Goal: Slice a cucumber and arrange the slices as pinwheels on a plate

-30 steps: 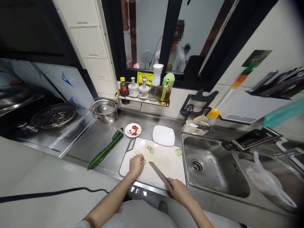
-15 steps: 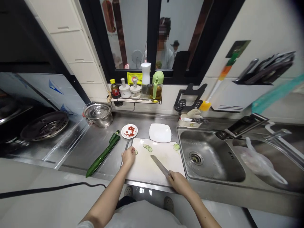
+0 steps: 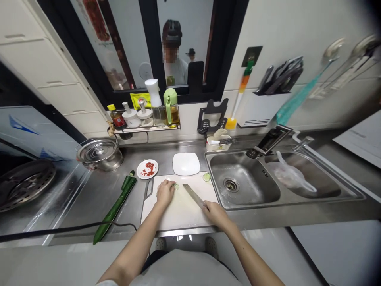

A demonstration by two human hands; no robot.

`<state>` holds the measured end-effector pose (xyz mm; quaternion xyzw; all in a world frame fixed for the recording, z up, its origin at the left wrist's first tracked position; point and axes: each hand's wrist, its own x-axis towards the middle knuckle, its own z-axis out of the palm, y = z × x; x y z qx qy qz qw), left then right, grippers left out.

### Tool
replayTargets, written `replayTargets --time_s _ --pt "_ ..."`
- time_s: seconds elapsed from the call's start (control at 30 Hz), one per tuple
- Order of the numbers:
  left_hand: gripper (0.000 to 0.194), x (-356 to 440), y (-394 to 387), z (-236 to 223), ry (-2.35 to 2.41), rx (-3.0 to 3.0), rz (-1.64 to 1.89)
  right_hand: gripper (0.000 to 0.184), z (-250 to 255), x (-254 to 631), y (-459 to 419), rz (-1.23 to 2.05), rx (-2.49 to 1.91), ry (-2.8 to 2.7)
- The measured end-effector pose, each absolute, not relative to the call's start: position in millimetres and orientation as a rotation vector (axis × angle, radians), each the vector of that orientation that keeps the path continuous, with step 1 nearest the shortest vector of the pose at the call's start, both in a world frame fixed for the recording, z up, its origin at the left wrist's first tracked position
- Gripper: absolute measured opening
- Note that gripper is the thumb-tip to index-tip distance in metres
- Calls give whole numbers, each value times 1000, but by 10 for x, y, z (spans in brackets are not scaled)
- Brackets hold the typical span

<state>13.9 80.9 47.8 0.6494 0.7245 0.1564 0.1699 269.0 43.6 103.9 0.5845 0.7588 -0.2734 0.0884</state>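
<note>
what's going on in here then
A person's right hand grips a long steel-bladed knife over a white rectangular cutting board. Their left hand is over the board's far left part, at a thin, round, pale-green cucumber slice. A long dark-green cucumber lies on the stainless-steel counter to the left. Near the board's far edge sit a white squarish plate and a round white dish of red pieces.

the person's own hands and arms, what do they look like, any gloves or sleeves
The ungloved left hand and ungloved right hand have bare wrists. The left arm shows a pale cloth sleeve at the picture's bottom edge; the right arm is bare as far as it shows.
</note>
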Motion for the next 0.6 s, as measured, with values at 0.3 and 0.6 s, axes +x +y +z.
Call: replayTargets --time_s 0.3,0.6 --pt "26 227 910 397 1968 2068 261 32 986 2759 386 -850 1781 2253" --pt "12 311 897 479 2039 1906 393 30 971 2751 363 -854 1756 2243"
